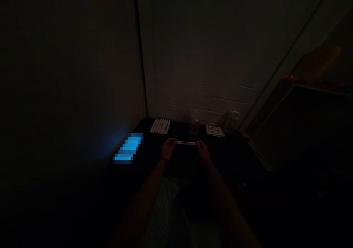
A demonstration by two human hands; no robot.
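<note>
Fingers [173, 140] of the left hand [167, 150] and right hand [203, 152] are closed in a light pinch, and between them a slender white marker with dark print along its barrel [186, 143] is held, one end in each hand. It is kept nearly level, side to side, above or just at the black surface [184, 163]; whether the surface is touched by it cannot be told in this dimness. By such an end-to-end grip the barrel is probably kept steady, and its print is left uncovered.

Near the back left of the surface, a row of white, similar-looking markers [160, 126] is laid side by side, lengthwise and close together, perhaps so that each can be seen and picked out singly. Against the wall side, a see-through plastic container with an orange-and-dark label [195, 126] is set; what is held inside cannot be made out. Beside it, a flat white packet with dark and red print [215, 131] is laid, its contents hidden. Farther right, a taller see-through container [233, 121] is stood, its contents likewise lost in shadow. At the left edge, a bright blue pixelated panel [128, 148] is seen, apart from both hands.
</note>
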